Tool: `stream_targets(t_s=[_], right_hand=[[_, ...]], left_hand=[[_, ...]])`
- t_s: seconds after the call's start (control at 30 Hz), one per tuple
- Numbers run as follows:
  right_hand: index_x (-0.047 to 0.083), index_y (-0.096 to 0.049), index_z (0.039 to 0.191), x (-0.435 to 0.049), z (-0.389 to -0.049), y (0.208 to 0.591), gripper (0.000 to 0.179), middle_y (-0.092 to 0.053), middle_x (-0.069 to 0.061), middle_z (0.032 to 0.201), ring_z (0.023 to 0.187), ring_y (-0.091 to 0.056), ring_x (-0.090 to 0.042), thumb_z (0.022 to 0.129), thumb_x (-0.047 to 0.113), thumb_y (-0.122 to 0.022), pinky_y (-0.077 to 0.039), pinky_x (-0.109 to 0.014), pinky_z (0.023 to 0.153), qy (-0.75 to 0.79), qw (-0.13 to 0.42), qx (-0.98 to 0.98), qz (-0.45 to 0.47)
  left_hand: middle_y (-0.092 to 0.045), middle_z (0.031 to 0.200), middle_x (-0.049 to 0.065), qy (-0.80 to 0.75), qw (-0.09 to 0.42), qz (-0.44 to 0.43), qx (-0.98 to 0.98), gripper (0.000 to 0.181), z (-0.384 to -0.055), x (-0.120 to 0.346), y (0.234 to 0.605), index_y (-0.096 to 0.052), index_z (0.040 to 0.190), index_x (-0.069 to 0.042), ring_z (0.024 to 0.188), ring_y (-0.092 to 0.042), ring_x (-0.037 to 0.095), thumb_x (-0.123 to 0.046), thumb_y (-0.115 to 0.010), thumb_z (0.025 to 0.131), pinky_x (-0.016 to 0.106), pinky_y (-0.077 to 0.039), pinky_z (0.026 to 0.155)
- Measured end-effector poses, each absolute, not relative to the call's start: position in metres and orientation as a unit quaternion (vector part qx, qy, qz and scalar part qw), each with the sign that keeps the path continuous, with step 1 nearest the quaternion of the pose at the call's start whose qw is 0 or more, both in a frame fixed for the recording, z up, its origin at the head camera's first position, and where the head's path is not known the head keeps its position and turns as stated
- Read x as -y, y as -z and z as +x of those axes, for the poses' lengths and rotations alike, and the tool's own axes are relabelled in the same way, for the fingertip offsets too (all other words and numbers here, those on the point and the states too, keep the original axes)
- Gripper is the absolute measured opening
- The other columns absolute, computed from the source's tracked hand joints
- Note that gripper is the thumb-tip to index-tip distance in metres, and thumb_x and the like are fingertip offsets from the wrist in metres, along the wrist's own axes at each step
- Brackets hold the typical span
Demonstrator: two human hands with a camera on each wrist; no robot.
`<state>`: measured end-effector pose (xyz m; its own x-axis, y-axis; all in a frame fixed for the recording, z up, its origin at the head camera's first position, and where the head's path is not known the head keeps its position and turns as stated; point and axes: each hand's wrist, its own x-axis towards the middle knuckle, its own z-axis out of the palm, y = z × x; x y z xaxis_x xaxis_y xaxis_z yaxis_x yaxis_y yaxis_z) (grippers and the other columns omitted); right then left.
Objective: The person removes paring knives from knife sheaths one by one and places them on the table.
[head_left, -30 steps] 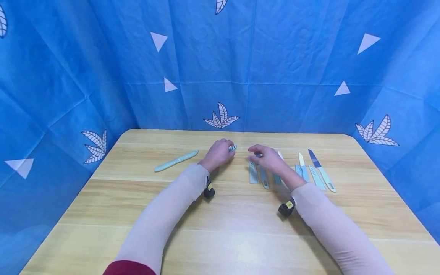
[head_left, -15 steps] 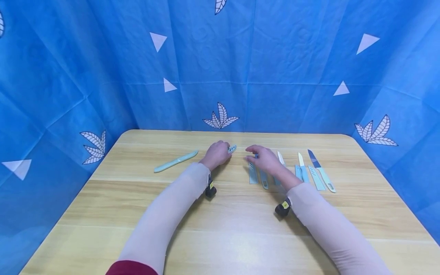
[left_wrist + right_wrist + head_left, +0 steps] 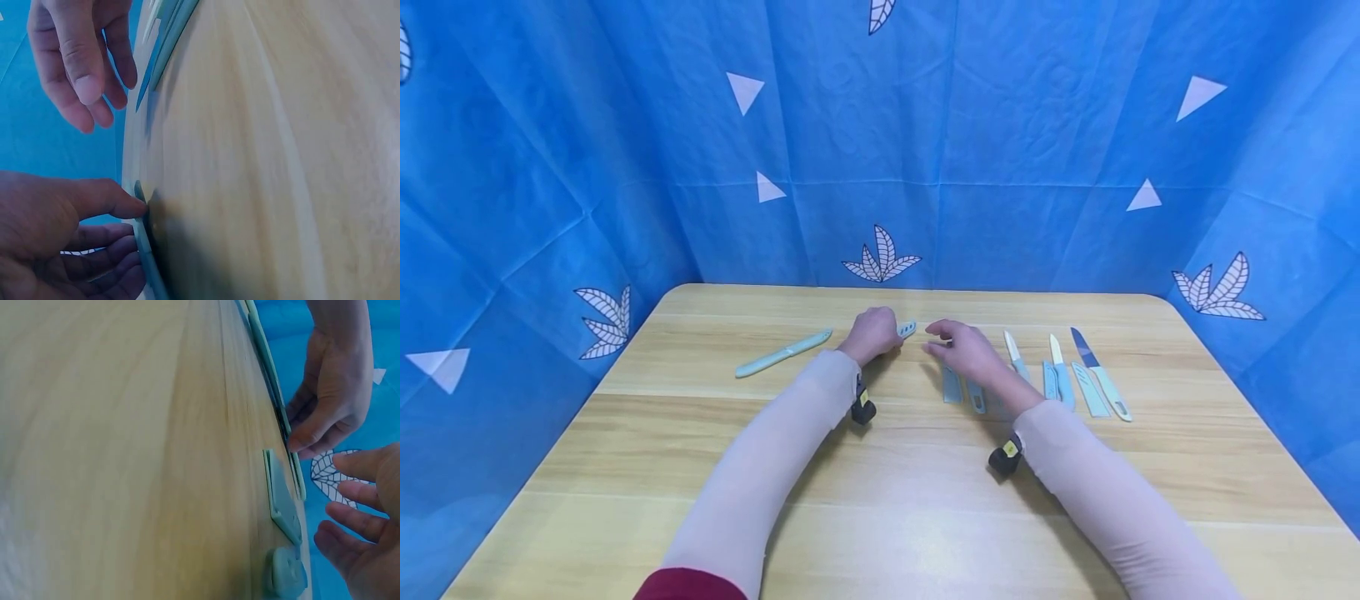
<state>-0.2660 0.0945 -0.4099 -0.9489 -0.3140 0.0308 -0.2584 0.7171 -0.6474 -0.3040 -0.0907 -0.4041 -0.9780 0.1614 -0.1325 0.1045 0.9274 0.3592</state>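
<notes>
In the head view, my left hand [image 3: 872,333] grips a pale green sheathed knife [image 3: 907,329] at the far middle of the table, its slotted end jutting out to the right. Thumb and fingertips meet along the sheathed knife [image 3: 145,250] in the left wrist view. My right hand [image 3: 967,352] hovers with fingers apart and slightly bent, nothing between them. Under it lie a slotted sheath [image 3: 952,387] and a knife handle [image 3: 976,398], both partly hidden by the hand. Another sheathed knife [image 3: 784,354] lies to the left.
Right of my right hand lie a white-bladed knife [image 3: 1016,353], a yellow-bladed knife [image 3: 1061,371] beside a sheath [image 3: 1049,381], another sheath [image 3: 1091,390], and a dark-bladed knife [image 3: 1102,375]. A blue curtain [image 3: 1037,150] hangs behind the wooden table [image 3: 910,500].
My right hand has drifted left toward the left hand, uncovering more of the white-bladed knife. The left hand has shifted slightly on the sheathed knife, whose slotted end sits slightly lower.
</notes>
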Motion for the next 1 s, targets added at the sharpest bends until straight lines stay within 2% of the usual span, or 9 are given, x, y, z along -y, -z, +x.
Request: stream_targets(t_s=[0.5,0.73,1.0], right_hand=[[0.008,-0.06,0.129,-0.089,-0.262,0.412,0.04,-0.059,-0.015,0.131,0.117,-0.058,-0.034,0.095,0.028,-0.066,-0.05,-0.046,0.101,0.347,0.048,-0.924,-0.155],[0.008,-0.061,0.128,-0.087,-0.26,0.412,0.038,-0.06,-0.015,0.13,0.117,-0.058,-0.034,0.096,0.027,-0.065,-0.05,-0.047,0.101,0.351,0.053,-0.922,-0.155],[0.007,-0.062,0.126,-0.084,-0.258,0.412,0.036,-0.061,-0.014,0.129,0.116,-0.059,-0.033,0.095,0.026,-0.066,-0.05,-0.046,0.101,0.352,0.05,-0.92,-0.162]], left_hand=[[-0.061,0.073,0.005,-0.179,0.09,0.064,-0.978,0.018,-0.303,0.098,0.396,-0.064,0.073,-0.009,0.068,-0.057,0.02,-0.018,-0.068,0.088,0.028,-0.05,0.059],[-0.062,0.077,0.003,-0.175,0.08,0.072,-0.979,0.01,-0.303,0.101,0.398,-0.065,0.085,-0.008,0.069,-0.058,0.019,-0.016,-0.066,0.091,0.028,-0.051,0.061],[-0.061,0.077,0.005,-0.196,0.076,0.075,-0.975,0.018,-0.3,0.101,0.393,-0.058,0.09,-0.009,0.062,-0.06,0.019,-0.024,-0.067,0.091,0.03,-0.052,0.056]])
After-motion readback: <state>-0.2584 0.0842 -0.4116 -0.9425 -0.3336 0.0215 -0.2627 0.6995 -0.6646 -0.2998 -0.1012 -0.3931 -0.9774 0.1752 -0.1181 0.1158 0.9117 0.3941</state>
